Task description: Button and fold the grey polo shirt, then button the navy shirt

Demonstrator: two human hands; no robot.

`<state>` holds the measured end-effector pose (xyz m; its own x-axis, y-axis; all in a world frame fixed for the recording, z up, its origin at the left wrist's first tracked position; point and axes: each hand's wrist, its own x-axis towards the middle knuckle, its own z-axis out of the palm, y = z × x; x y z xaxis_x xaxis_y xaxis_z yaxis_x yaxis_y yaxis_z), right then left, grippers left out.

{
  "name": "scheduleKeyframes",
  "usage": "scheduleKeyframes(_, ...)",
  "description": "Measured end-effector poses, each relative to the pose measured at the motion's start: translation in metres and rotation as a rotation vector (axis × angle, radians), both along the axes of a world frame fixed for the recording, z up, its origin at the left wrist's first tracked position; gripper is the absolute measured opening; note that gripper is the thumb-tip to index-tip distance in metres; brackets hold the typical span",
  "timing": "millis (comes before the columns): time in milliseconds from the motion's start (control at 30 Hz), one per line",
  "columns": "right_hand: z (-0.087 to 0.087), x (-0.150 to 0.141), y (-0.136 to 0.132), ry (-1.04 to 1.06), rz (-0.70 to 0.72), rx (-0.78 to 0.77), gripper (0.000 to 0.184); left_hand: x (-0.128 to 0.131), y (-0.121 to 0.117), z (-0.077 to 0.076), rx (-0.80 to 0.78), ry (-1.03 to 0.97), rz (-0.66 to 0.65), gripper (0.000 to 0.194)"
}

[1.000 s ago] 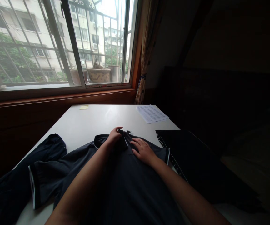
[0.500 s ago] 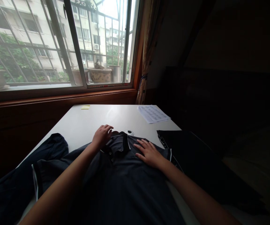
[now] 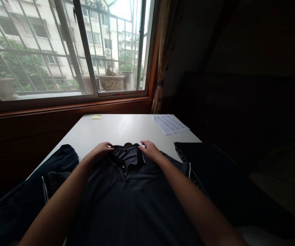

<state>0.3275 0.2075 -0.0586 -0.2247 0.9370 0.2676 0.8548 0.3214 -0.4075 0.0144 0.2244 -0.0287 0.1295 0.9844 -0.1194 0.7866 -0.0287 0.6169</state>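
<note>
A dark polo shirt (image 3: pixel 134 205) lies spread out with its collar at the far end and white piping along the collar and sleeve edges. My left hand (image 3: pixel 103 149) pinches the collar at its left corner. At the right corner, the fingers of my right hand (image 3: pixel 150 150) are closed on the same collar. Two small buttons show on the placket below the open neck. Just beyond the collar a brown round thing (image 3: pixel 128 144) peeks out, mostly hidden.
Dark folded clothing (image 3: pixel 62 159) lies left of the shirt, and another dark garment (image 3: pixel 214 171) lies to the right. The white table (image 3: pixel 122 126) carries printed sheets (image 3: pixel 170 124) at the back right and a yellow note (image 3: pixel 96 117) at the back left. A barred window (image 3: pixel 116 51) stands behind.
My right hand has left its flat place on the shirt's shoulder and moved up-left to the collar. My left hand has come down onto the collar's left corner, and the collar is now straighter.
</note>
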Motion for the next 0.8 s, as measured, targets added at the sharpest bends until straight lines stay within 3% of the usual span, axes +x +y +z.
scheduleKeyframes(100, -0.003, -0.012, 0.017, 0.023, 0.003, -0.033, 0.028, 0.008, -0.002, 0.000, 0.082, 0.021, 0.020, 0.014)
scheduleKeyframes(200, -0.006, -0.020, 0.022, 0.042, -0.010, -0.019, 0.019, 0.017, -0.008, -0.005, 0.229, 0.049, 0.097, 0.014)
scheduleKeyframes(333, -0.013, -0.027, 0.014, 0.085, -0.024, 0.081, 0.019, 0.028, -0.015, -0.015, 0.371, 0.041, 0.207, 0.013)
scheduleKeyframes(500, -0.021, -0.030, 0.000, 0.115, 0.006, 0.187, 0.021, 0.035, -0.012, -0.029, 0.437, -0.075, 0.257, 0.016)
scheduleKeyframes(633, -0.020, -0.026, -0.006, 0.119, 0.051, 0.223, 0.024, 0.033, -0.019, -0.032, 0.439, -0.219, 0.166, 0.025)
scheduleKeyframes(800, -0.010, -0.020, -0.022, 0.093, 0.070, 0.241, 0.026, 0.017, -0.048, -0.030, 0.493, -0.287, -0.082, 0.027)
